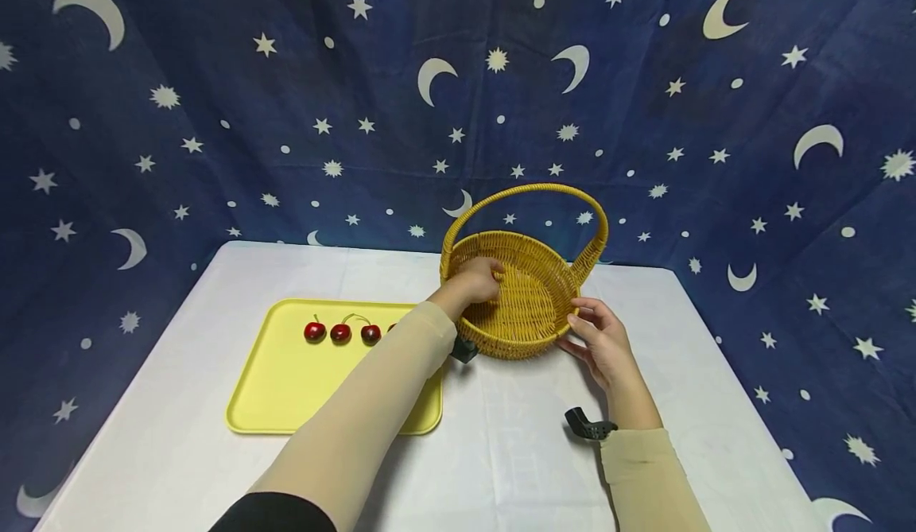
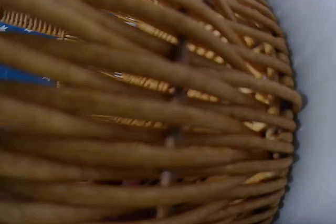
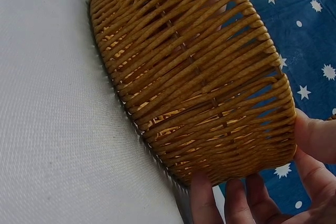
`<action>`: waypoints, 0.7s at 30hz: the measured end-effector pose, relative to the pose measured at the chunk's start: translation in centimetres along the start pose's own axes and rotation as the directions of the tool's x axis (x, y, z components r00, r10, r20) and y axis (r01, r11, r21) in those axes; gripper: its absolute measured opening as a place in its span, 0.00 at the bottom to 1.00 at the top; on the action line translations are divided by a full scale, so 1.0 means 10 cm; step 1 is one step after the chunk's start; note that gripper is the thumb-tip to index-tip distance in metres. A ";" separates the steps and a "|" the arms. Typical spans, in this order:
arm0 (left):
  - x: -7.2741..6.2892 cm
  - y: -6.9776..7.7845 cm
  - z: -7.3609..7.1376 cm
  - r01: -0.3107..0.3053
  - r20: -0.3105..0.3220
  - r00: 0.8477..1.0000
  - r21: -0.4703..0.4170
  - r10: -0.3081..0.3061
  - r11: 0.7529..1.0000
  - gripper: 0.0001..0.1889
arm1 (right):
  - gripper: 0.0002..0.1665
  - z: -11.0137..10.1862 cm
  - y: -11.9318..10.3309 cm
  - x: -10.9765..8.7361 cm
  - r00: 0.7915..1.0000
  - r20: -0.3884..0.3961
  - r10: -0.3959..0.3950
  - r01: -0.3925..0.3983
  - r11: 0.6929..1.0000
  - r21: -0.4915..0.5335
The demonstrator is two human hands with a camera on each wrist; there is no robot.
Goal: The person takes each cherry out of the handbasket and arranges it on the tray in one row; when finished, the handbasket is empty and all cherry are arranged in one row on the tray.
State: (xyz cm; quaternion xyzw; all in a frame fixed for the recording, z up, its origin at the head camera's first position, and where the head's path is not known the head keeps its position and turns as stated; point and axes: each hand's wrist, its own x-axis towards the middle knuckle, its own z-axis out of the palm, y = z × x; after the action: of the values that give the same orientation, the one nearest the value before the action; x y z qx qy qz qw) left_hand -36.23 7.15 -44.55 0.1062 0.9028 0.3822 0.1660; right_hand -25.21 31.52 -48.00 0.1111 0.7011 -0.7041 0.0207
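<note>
A yellow woven basket (image 1: 525, 309) with a tall arched handle (image 1: 537, 188) stands on the white table. My left hand (image 1: 475, 281) reaches over the near left rim into it. The fingers point down and inward, and whatever lies under them is hidden. In the left wrist view the basket's weave (image 2: 131, 103) fills most of the picture and covers the hand. My right hand (image 1: 604, 345) grips the basket's right side, thumb at the rim and fingers (image 3: 239, 203) against the outer wall. Left of the basket, dark red cherries (image 1: 340, 333) lie in a row on a yellow tray (image 1: 286, 389).
My left forearm (image 1: 358, 421) crosses over the tray and hides part of the row of cherries. A white cloth (image 1: 515, 452) covers the table. Behind it hangs a dark blue curtain (image 1: 386, 134) with moons and stars. Each wrist carries a black camera mount (image 1: 588, 425).
</note>
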 end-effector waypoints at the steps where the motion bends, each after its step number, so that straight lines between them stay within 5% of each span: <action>1: 0.00 0.00 0.00 -0.006 0.006 1.000 0.019 0.006 1.000 0.27 | 0.22 0.00 -0.01 0.00 1.000 -0.001 -0.002 0.002 1.000 -0.003; 6: -0.01 0.01 0.01 -0.063 0.015 0.998 0.091 0.062 0.994 0.12 | 0.23 0.02 -0.02 0.00 1.000 -0.007 -0.004 0.003 1.000 -0.007; 11: -0.06 0.06 0.02 -0.164 0.005 0.986 0.099 0.164 0.981 0.19 | 0.23 0.00 0.00 0.00 1.000 -0.003 -0.005 0.006 1.000 0.005; 15: -0.17 0.07 -0.05 -0.253 -0.002 0.967 0.067 0.254 0.965 0.23 | 0.23 0.00 0.00 -0.01 1.000 -0.001 -0.003 0.003 1.000 0.001; 21: -0.46 0.04 -0.25 -0.369 -0.017 0.929 0.040 0.370 0.929 0.16 | 0.22 0.00 -0.01 0.00 1.000 0.000 -0.004 0.004 1.000 0.001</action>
State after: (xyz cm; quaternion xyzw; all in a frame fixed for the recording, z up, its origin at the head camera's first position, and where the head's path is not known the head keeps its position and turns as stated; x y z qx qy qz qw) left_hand -32.89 4.32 -41.61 0.2725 0.8754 0.3914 0.0783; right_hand -25.17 31.56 -47.93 0.1095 0.7011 -0.7044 0.0192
